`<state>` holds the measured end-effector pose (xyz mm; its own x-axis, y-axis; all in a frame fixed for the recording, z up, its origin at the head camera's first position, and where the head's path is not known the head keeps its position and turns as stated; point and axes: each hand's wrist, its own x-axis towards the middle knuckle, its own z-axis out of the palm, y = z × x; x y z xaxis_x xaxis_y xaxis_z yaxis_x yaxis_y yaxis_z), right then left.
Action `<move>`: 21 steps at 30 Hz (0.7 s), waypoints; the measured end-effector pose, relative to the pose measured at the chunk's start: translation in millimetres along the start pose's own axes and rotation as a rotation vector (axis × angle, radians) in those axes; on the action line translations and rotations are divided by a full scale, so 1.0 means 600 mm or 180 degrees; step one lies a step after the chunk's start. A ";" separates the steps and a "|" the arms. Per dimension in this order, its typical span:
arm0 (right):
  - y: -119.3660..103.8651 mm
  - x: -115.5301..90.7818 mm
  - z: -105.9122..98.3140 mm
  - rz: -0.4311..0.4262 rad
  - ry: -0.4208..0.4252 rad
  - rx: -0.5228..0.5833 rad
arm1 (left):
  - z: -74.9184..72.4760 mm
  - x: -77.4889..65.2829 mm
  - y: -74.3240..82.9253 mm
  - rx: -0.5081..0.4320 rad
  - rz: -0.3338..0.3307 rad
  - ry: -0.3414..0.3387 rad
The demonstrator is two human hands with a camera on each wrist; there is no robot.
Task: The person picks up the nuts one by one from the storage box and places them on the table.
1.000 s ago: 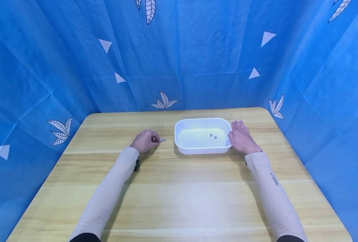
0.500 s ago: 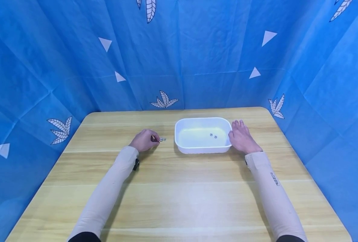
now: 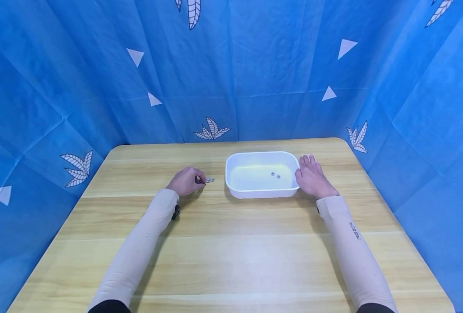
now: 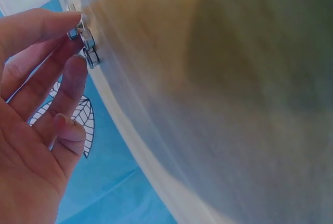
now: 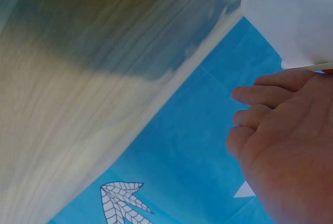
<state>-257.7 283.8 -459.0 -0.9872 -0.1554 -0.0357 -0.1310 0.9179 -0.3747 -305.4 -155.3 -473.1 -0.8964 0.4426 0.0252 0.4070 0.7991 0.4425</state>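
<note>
My left hand [image 3: 186,181] reaches down to the tabletop left of the white plastic tub, thumb and fingertips together at a small group of shiny metal nuts [image 3: 210,180]. In the left wrist view a nut [image 4: 73,30] sits between the thumb and fingers, and more nuts [image 4: 89,52] lie against it on the tabletop. My right hand [image 3: 314,177] holds the right end of the white tub [image 3: 264,194], thumb at the rim and fingers stretched along the outside wall. Inside the tub lie two nuts [image 3: 275,175], apart from each other. The right thumb is mostly hidden in the right wrist view.
The light wood table [image 3: 231,252] spreads in front of the tub and has rounded far corners. Behind it and along both sides hangs a blue curtain [image 3: 270,78] with white leaf and triangle prints. Both forearms lie across the near part of the table.
</note>
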 end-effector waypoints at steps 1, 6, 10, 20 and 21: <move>0.000 0.000 0.000 -0.0005 0.0000 -0.0006 | 0.000 0.000 0.000 0.0000 0.0001 -0.0003; 0.000 0.000 0.000 0.0010 -0.0001 -0.0018 | -0.002 -0.001 0.000 -0.0017 -0.0025 -0.0012; 0.001 0.001 0.000 0.0021 0.0000 -0.0012 | -0.004 -0.002 0.001 -0.0025 -0.0061 -0.0028; 0.002 0.002 0.002 -0.0009 0.0015 -0.0005 | -0.004 -0.003 -0.001 -0.0050 -0.0097 -0.0038; 0.002 0.002 0.002 -0.0014 0.0023 -0.0015 | -0.004 -0.003 -0.001 -0.0048 -0.0095 -0.0041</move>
<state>-258.7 284.2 -460.8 -0.9872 -0.1568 -0.0275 -0.1357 0.9189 -0.3704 -304.2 -157.7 -471.5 -0.9057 0.4239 0.0003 0.3772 0.8058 0.4564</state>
